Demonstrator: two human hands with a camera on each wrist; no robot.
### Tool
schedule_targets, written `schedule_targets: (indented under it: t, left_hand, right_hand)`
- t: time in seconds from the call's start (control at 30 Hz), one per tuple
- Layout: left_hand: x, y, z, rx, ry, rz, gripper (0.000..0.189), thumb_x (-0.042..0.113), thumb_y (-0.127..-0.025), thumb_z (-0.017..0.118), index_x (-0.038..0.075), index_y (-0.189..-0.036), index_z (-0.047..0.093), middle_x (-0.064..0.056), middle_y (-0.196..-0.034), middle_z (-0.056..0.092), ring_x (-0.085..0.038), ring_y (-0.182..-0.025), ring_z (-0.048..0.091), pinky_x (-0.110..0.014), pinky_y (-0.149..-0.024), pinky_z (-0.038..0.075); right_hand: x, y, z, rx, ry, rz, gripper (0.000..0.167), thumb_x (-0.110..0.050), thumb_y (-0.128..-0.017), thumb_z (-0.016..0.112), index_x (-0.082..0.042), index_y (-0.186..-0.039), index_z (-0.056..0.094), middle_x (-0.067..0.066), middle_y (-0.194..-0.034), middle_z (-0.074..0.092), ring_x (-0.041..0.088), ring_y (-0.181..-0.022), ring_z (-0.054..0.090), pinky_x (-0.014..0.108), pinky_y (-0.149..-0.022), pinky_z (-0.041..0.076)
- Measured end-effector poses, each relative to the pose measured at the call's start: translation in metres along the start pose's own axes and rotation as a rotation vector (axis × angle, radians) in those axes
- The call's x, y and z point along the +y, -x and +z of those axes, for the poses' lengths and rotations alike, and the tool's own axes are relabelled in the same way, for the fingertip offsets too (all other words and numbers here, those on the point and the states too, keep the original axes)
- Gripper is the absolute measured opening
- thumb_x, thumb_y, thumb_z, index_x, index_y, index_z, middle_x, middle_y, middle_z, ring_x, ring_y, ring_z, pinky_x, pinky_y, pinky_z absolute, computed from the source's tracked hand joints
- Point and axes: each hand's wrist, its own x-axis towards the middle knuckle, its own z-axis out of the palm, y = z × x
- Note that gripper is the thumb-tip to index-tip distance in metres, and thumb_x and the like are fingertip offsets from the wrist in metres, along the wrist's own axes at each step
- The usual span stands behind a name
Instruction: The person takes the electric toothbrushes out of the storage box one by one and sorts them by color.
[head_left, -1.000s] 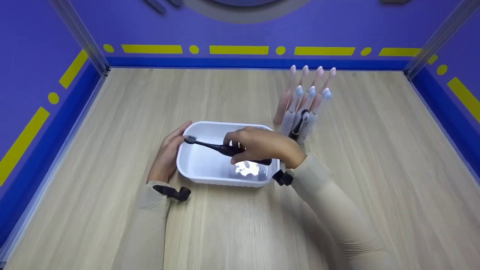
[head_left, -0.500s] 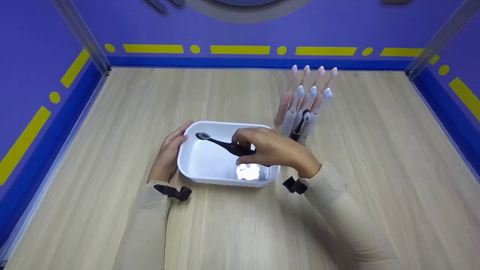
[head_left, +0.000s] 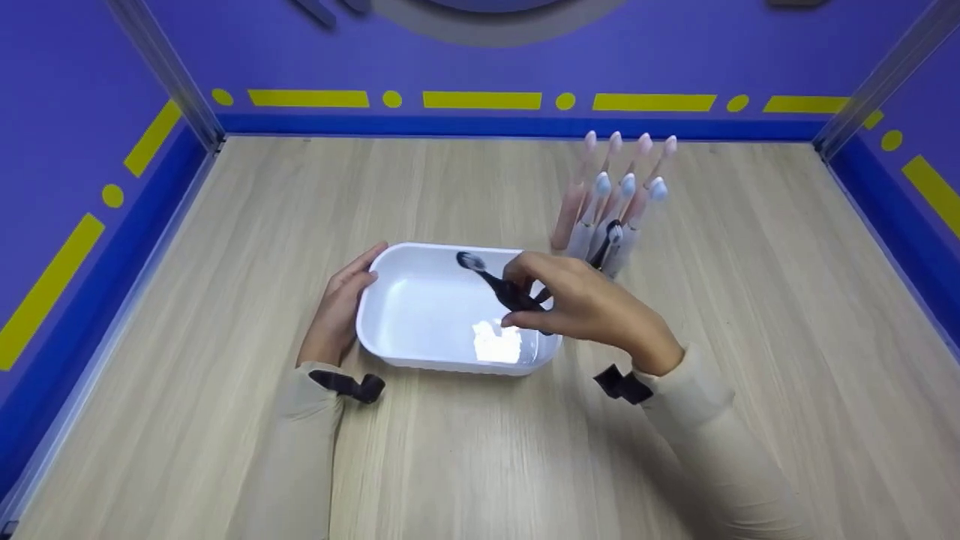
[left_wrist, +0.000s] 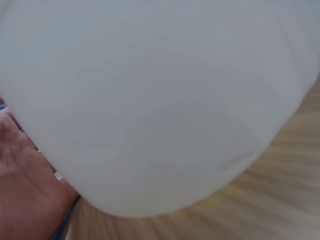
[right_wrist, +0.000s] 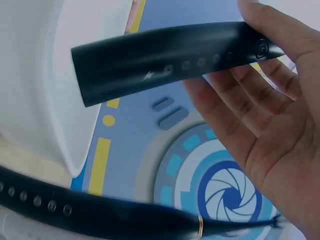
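In the head view my right hand (head_left: pixel 585 304) grips a black electric toothbrush (head_left: pixel 514 294) over the right part of a white plastic container (head_left: pixel 420 319). Its bristle head points up and left. The right wrist view shows the toothbrush handle (right_wrist: pixel 165 65) pinched between thumb and fingers, a row of icons along it. My left hand (head_left: pixel 337 311) holds the container's left end, thumb at the rim. In the left wrist view the container wall (left_wrist: pixel 160 110) fills most of the picture, with the palm (left_wrist: pixel 30 185) beside it.
Right behind the container, several electric toothbrushes stand upright close together: pink ones (head_left: pixel 568 217), white ones with bluish heads (head_left: pixel 581 240), and a black toothbrush (head_left: pixel 606 244) in front. Blue-purple walls (head_left: pixel 480 60) bound the wooden table (head_left: pixel 450 450) at the back and sides.
My right hand has moved right with the black toothbrush, from across the container's middle toward its right end, and the brush head tilts up more. The left hand and container stay put.
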Motion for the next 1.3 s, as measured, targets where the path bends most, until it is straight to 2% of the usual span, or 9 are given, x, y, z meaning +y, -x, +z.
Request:
schedule_targets:
  t: [0.13, 0.33, 0.5, 0.7, 0.87, 1.07, 1.17, 1.3]
  left_hand:
    - [-0.001, -0.001, 0.0, 0.003, -0.025, -0.005, 0.051, 0.007, -0.098, 0.036, 0.011, -0.148, 0.038, 0.0, -0.158, 0.03, -0.014, -0.146, 0.027, -0.03, -0.12, 0.024]
    - [-0.001, -0.002, 0.001, 0.033, -0.061, -0.018, 0.049, 0.008, -0.098, 0.036, 0.012, -0.147, 0.04, 0.001, -0.157, 0.032, -0.014, -0.145, 0.028, -0.031, -0.119, 0.026]
    - [-0.001, -0.003, 0.002, 0.043, -0.075, -0.026, 0.048, 0.009, -0.099, 0.035, 0.012, -0.147, 0.039, 0.0, -0.157, 0.032, -0.015, -0.145, 0.028, -0.031, -0.119, 0.026]
    - [-0.001, -0.003, 0.003, 0.049, -0.08, -0.019, 0.047, 0.01, -0.1, 0.036, 0.012, -0.147, 0.04, -0.001, -0.156, 0.034, -0.015, -0.144, 0.03, -0.03, -0.118, 0.028]
    - [-0.001, -0.003, 0.002, 0.044, -0.075, -0.016, 0.046, 0.01, -0.101, 0.036, 0.012, -0.147, 0.04, -0.001, -0.156, 0.034, -0.014, -0.144, 0.03, -0.029, -0.118, 0.028]
    - [-0.001, -0.003, 0.003, 0.054, -0.084, -0.018, 0.046, 0.011, -0.101, 0.036, 0.012, -0.147, 0.04, 0.0, -0.156, 0.034, -0.014, -0.144, 0.03, -0.029, -0.118, 0.027]
    - [-0.002, -0.003, 0.003, 0.058, -0.086, -0.021, 0.046, 0.012, -0.101, 0.036, 0.013, -0.147, 0.04, 0.001, -0.156, 0.034, -0.013, -0.144, 0.03, -0.029, -0.118, 0.027]
    - [-0.001, -0.003, 0.003, 0.058, -0.085, -0.024, 0.045, 0.012, -0.101, 0.036, 0.013, -0.147, 0.04, 0.001, -0.156, 0.034, -0.014, -0.144, 0.03, -0.03, -0.118, 0.028]
  right_hand:
    - [0.002, 0.009, -0.004, 0.045, -0.004, -0.008, 0.039, -0.026, -0.081, 0.077, -0.008, -0.108, 0.055, 0.002, -0.096, 0.066, 0.009, -0.086, 0.062, 0.027, -0.071, 0.056]
    - [0.007, 0.019, -0.01, 0.116, -0.043, -0.017, 0.037, -0.017, -0.077, 0.08, -0.005, -0.102, 0.055, 0.004, -0.088, 0.067, 0.009, -0.07, 0.061, 0.022, -0.06, 0.056]
    - [0.008, 0.027, -0.016, 0.157, -0.029, -0.038, 0.041, -0.009, -0.072, 0.083, -0.003, -0.103, 0.056, 0.006, -0.089, 0.067, 0.013, -0.076, 0.064, 0.024, -0.06, 0.057]
    - [0.006, 0.037, -0.026, 0.155, -0.057, 0.007, 0.043, -0.004, -0.071, 0.083, -0.002, -0.105, 0.056, 0.004, -0.09, 0.064, 0.011, -0.078, 0.063, 0.024, -0.066, 0.059]
    - [0.008, 0.045, -0.032, 0.2, -0.046, 0.014, 0.046, -0.003, -0.069, 0.083, 0.0, -0.106, 0.056, 0.005, -0.09, 0.065, 0.013, -0.076, 0.066, 0.026, -0.067, 0.059]
    - [0.013, 0.055, -0.038, 0.266, -0.041, -0.031, 0.053, 0.002, -0.064, 0.084, 0.002, -0.111, 0.06, 0.007, -0.092, 0.067, 0.014, -0.079, 0.067, 0.016, -0.071, 0.056]
    - [0.016, 0.058, -0.042, 0.299, -0.062, -0.073, 0.055, 0.006, -0.063, 0.083, 0.003, -0.113, 0.06, 0.009, -0.093, 0.068, 0.011, -0.081, 0.067, 0.015, -0.071, 0.056]
    - [0.018, 0.063, -0.046, 0.336, -0.097, -0.116, 0.047, -0.006, -0.072, 0.081, 0.005, -0.112, 0.061, 0.011, -0.095, 0.068, 0.002, -0.087, 0.065, 0.015, -0.072, 0.056]
